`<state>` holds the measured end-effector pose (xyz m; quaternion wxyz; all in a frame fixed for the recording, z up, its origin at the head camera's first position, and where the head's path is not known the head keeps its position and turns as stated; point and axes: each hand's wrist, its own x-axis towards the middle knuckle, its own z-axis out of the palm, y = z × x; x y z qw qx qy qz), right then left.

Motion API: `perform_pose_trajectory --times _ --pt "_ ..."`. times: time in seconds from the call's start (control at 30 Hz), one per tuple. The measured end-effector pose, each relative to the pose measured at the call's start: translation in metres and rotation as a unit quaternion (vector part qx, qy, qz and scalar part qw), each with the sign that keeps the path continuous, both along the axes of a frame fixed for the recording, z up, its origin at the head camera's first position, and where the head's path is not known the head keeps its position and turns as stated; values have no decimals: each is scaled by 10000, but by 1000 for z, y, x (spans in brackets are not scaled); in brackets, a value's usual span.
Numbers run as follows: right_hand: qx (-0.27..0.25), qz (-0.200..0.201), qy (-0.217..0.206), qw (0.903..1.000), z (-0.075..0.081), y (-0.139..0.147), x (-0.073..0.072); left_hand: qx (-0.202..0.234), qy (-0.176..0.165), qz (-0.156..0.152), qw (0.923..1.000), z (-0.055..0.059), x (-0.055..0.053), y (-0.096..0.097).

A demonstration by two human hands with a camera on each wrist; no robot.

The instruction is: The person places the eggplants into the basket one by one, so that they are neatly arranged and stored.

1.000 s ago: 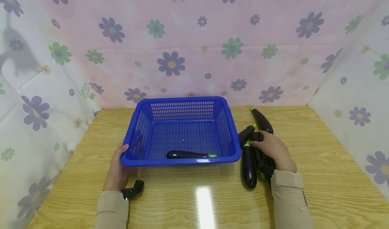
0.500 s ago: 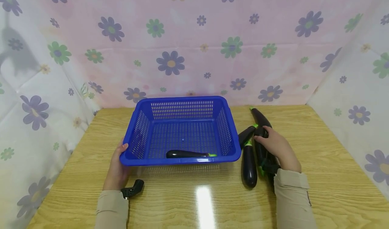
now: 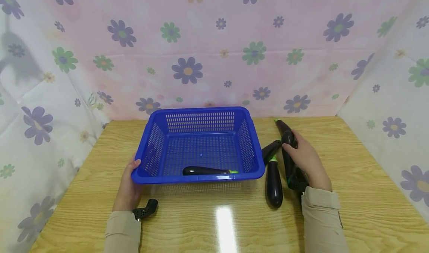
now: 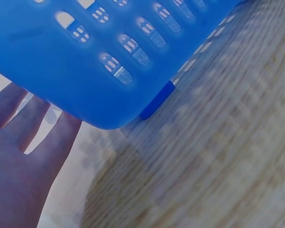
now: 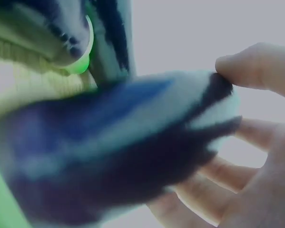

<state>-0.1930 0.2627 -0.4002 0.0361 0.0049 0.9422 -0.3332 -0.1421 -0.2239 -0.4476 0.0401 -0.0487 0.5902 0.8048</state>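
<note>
A blue plastic basket (image 3: pixel 197 178) stands mid-table with one dark eggplant (image 3: pixel 206 170) lying along its near side. My left hand (image 3: pixel 129 182) holds the basket's left side, thumb over the rim; in the left wrist view its fingers (image 4: pixel 61 128) lie against the slotted outer wall. At the right, my right hand (image 3: pixel 308 161) grips the rounded end of a glossy eggplant (image 3: pixel 287 137), thumb on one side and fingers on the other. That held eggplant (image 5: pixel 118 156) fills much of the right wrist view, blurred. Its lower part is partly hidden by the wrist mount in the head view.
Several eggplants lie right of the basket: one in front (image 3: pixel 274 186) with its green stem end pointing away, one against the basket's side (image 3: pixel 270 151), one farther back (image 3: pixel 282 125). Others are partly hidden under the right hand. Flowered cloth (image 3: pixel 214 70) rises behind the wood-grain table (image 3: pixel 181 223).
My right hand has shifted slightly right and away from me, and the gripped eggplant's rounded end has come up with it. My left hand and the basket have stayed put.
</note>
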Motion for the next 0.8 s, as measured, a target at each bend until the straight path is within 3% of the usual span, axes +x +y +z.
perform_pose_trajectory --times 0.17,0.37,0.6,0.8 --pt "-149 107 190 9997 2 -1 -2 -58 -47 5 10000 -2 -1 0" --pt "-388 348 132 9986 3 -2 -4 -99 -60 15 9999 -3 0 -1" --pt "-761 136 -2 9970 9 -6 -1 -102 -86 -7 9999 -1 0 -2" --pt "-978 79 122 9951 11 -10 2 -105 -82 -32 9999 0 -1 -2"
